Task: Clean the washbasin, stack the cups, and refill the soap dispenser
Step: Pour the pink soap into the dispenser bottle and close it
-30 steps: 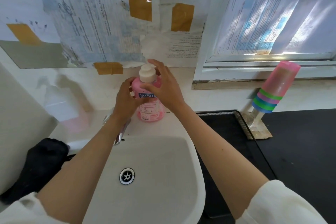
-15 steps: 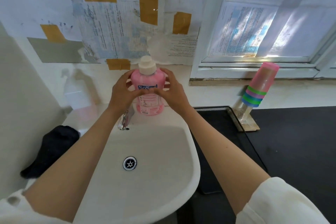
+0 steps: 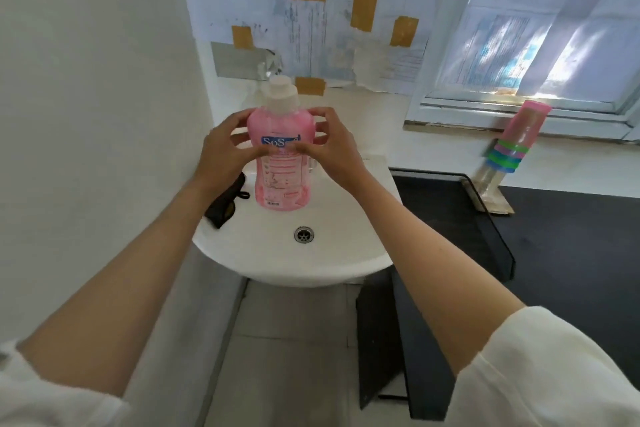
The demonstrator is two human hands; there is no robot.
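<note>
Now lifting the pink soap bottle clear of the ledge, holding it upright above the washbasin. Left hand and right hand curling around its sides, fingertips gripping. Possibly risking a slip from slick, soapy plastic.

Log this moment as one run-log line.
both hands hold pink soap bottle upright over washbasin | left hand, right hand grip sides | white cap on | cup stack right, untouched

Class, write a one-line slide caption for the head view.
Both hands, left hand and right hand, hold a pink soap bottle upright above the washbasin.
</note>
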